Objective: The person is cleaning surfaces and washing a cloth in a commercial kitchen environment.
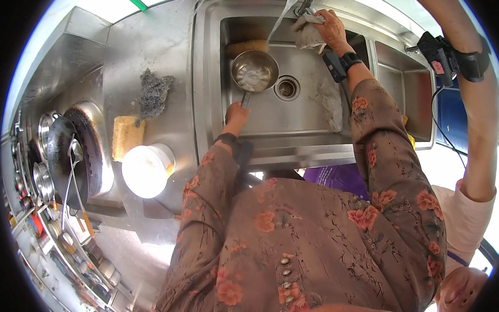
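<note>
My left hand (237, 117) grips the handle of a round metal ladle (255, 71). The ladle is held over the left part of the steel sink basin (275, 119), beside the drain (287, 88). At the back rim, my right hand (332, 32) holds a wet whitish cloth (309, 33) close to the faucet (305, 7). A stream of water (281, 19) runs from the tap into the basin, behind the ladle. Partly hidden by the ladle, a yellowish loofah sponge (253, 47) lies against the back wall. Crumpled translucent plastic or cloth (332, 103) rests along the basin's right side.
A steel-wool scrubber (154, 93), a loofah sponge (128, 138) and a white tub (148, 170) stand on the left counter (125, 52). Farther left are a black wok (66, 162) and tongs (71, 170). Another person's arm (477, 118) reaches in beside the second basin (416, 108).
</note>
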{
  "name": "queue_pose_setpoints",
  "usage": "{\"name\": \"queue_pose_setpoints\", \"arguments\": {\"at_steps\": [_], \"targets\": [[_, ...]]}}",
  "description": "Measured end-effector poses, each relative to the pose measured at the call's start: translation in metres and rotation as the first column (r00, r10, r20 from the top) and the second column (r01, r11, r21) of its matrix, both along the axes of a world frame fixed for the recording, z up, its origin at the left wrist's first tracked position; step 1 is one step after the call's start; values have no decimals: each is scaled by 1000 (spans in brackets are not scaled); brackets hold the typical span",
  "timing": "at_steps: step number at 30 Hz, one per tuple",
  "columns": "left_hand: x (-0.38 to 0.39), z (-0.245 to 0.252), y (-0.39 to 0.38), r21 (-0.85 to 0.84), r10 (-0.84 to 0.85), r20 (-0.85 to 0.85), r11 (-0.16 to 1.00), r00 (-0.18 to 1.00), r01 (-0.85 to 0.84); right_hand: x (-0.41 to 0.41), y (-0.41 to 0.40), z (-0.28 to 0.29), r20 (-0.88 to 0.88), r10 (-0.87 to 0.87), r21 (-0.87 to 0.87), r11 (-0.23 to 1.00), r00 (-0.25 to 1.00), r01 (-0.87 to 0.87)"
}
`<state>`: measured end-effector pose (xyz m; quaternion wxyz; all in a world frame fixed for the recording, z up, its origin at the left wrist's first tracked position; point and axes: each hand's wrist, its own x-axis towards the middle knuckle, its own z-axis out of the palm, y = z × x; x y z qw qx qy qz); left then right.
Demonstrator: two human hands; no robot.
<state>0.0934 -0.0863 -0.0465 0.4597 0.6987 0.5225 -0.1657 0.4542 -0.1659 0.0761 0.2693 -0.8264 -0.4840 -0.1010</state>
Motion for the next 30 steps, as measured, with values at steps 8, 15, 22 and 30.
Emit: {"name": "queue_pose_setpoints", "arguments": {"at_steps": [8,15,22,30], "targets": [[1,3,1,-13,-3,10,1000,1000,3,2,2,1,24,3,-7,1000,1000,-2],[0,-3,-4,46,-65,-66,997,996,68,5,-3,-1,10,-3,80,997,1000,2],[-10,16,-23,71,-99,-139,991,985,110,-40,-39,12,-220,-57,-27,998,974,53],[-26,77,-36,260,-102,528,964,843,-47,-149,-26,60,-905,240,241,970,351,-40]]}}
